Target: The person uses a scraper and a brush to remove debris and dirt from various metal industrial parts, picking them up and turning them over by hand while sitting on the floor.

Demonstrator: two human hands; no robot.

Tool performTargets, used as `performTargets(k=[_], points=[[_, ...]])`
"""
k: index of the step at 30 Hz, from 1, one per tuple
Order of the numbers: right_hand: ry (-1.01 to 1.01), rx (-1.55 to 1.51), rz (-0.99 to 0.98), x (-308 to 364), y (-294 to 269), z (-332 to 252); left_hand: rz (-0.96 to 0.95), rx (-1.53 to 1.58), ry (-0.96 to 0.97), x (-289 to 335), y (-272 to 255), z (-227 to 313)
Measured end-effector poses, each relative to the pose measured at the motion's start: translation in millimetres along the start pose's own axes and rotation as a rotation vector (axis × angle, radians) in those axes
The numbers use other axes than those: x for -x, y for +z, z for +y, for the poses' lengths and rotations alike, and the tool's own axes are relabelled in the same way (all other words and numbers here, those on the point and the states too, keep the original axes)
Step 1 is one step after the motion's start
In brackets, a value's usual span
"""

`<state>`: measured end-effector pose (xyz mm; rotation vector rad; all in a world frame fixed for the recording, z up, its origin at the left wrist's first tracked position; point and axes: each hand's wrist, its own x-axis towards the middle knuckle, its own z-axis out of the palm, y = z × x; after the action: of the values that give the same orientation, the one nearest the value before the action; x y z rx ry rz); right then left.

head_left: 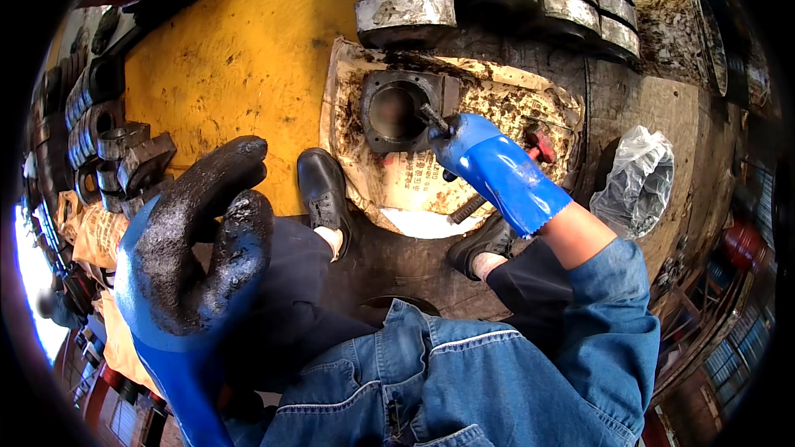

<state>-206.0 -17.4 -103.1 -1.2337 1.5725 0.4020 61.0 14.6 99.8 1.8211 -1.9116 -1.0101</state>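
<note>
Block: bore up, just left of right fingers.
Right hand: fingers closed around dark tool.
Left hand: fingers curled, thumb apart.

Two hands, two shoes, one block

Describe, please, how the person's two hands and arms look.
The left hand wears a blue glove, its fingers thickly smeared with shiny black. The right hand wears a glossy blue glove with a wavy-edged cuff, darker toward its tip. Beyond it, bare forearm shows before a blue denim sleeve.
</note>
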Motion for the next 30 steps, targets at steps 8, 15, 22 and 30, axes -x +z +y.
performTargets(k=[8, 15, 22, 30], points=[[0.052, -0.221, -0.002, 27.8, 8.7, -26.5, 0.049, -0.004, 0.05, 4.3, -8.4, 7.3], [0.114, -0.29, -0.023, 30.7, 25.6, -44.5, 0.075, 0.002, 0.073, 9.9, -11.8, 6.0], [0.051, -0.352, -0.03, 32.5, 32.5, -41.1, 0.07, 0.009, 0.087, 9.7, -13.0, 5.7], [-0.147, -0.221, -0.024, 37.5, 34.1, -44.2, 0.059, 0.014, 0.071, 9.4, -12.0, 6.3]])
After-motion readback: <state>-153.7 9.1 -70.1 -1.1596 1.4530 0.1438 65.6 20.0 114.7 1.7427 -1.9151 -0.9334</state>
